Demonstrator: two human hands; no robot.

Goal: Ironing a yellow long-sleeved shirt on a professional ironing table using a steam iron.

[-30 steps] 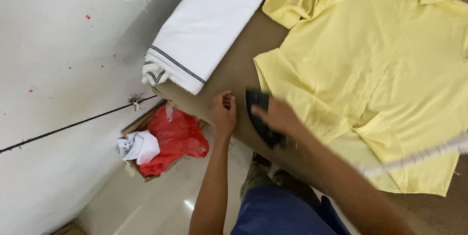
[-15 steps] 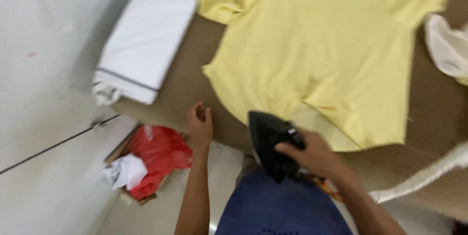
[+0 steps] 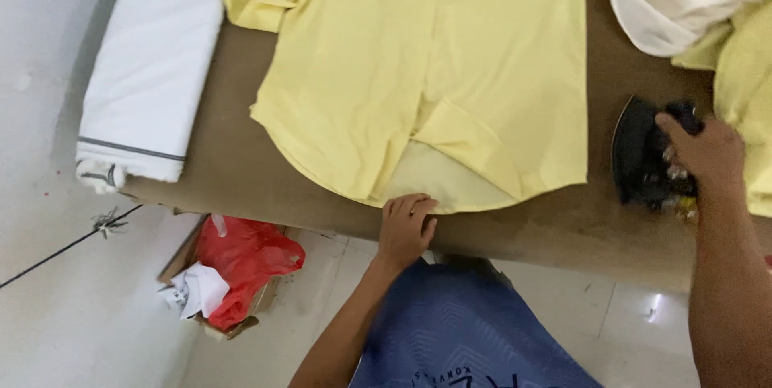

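One black iron (image 3: pixel 643 155) is gripped by the right hand (image 3: pixel 698 155), fingers wrapped round its handle, near the right end of the brown tabletop (image 3: pixel 233 155). One soft yellow shirt (image 3: pixel 434 74) is spread flat mid-tabletop; its hem at the near edge is pinned by the left hand (image 3: pixel 406 227), fingers together and flat. One folded white cloth (image 3: pixel 149 74) is laid at the left edge. One crumpled white rag (image 3: pixel 659 2) is seen at the far right corner. One shiny red bag (image 3: pixel 245 263) is stuffed in a cardboard box on the floor.
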